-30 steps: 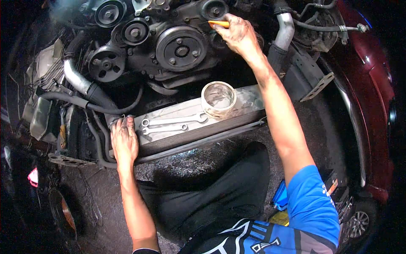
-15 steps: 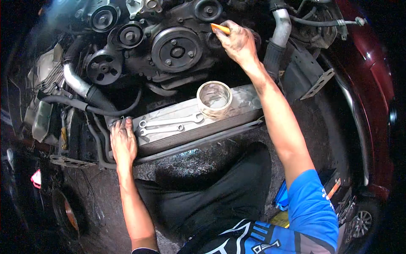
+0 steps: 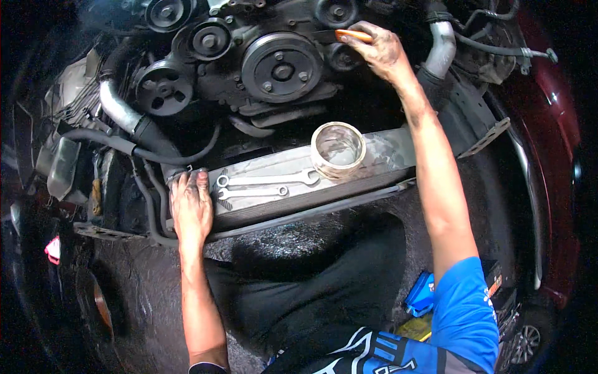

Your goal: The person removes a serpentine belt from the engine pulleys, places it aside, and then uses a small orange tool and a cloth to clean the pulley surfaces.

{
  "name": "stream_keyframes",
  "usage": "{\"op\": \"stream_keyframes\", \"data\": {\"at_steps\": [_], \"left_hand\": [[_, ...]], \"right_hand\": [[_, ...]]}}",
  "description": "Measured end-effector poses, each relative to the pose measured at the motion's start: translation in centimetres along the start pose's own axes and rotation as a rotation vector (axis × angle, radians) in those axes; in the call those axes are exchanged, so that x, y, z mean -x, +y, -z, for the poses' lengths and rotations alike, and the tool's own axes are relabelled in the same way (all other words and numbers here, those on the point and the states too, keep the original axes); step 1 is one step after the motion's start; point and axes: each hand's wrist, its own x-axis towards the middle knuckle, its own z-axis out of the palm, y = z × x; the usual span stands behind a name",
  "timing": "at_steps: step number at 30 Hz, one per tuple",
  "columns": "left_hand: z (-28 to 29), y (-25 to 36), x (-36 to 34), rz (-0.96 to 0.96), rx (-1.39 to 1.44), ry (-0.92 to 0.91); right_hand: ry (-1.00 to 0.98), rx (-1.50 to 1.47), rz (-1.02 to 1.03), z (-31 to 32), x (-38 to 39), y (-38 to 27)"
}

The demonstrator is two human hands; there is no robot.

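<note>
In my right hand (image 3: pixel 387 55), fingers and thumb close around an orange-handled tool (image 3: pixel 354 35). Its dark working end points left toward the large crankshaft pulley (image 3: pixel 281 73) and is too dark to make out. Beneath that hand is a smaller dark pulley (image 3: pixel 344 57). My left hand (image 3: pixel 192 209) lies palm down on the left end of the radiator (image 3: pixel 261 163), fingertips over a black hose end. Along the radiator's top lie a long combination wrench (image 3: pixel 268 179) and a shorter wrench (image 3: pixel 255 192). A round, open-topped pale container (image 3: pixel 336 168) stands to their right, with grey residue inside.
Several more pulleys, such as a slotted one (image 3: pixel 163 88), line the engine front. Silver pipes (image 3: pixel 118 109) run down both sides. Below the radiator are my dark-clad legs (image 3: pixel 311 280) and the floor. A blue box (image 3: pixel 422 293) sits at lower right, beside dark-red bodywork (image 3: pixel 554 206).
The scene has shifted rightward in view. My right hand has turned slightly, so the orange handle now shows lengthwise. The left hand stays on the radiator's end.
</note>
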Motion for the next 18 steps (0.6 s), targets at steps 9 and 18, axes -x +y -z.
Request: {"op": "stream_keyframes", "data": {"at_steps": [9, 18], "left_hand": [[0.4, 0.8, -0.2, 0.016, 0.009, -0.038], [0.4, 0.5, 0.0, 0.033, 0.017, -0.073]], "right_hand": [[-0.067, -0.166, -0.027, 0.0, -0.7, 0.6], [0.161, 0.094, 0.213, -0.1, 2.1, -1.4]]}}
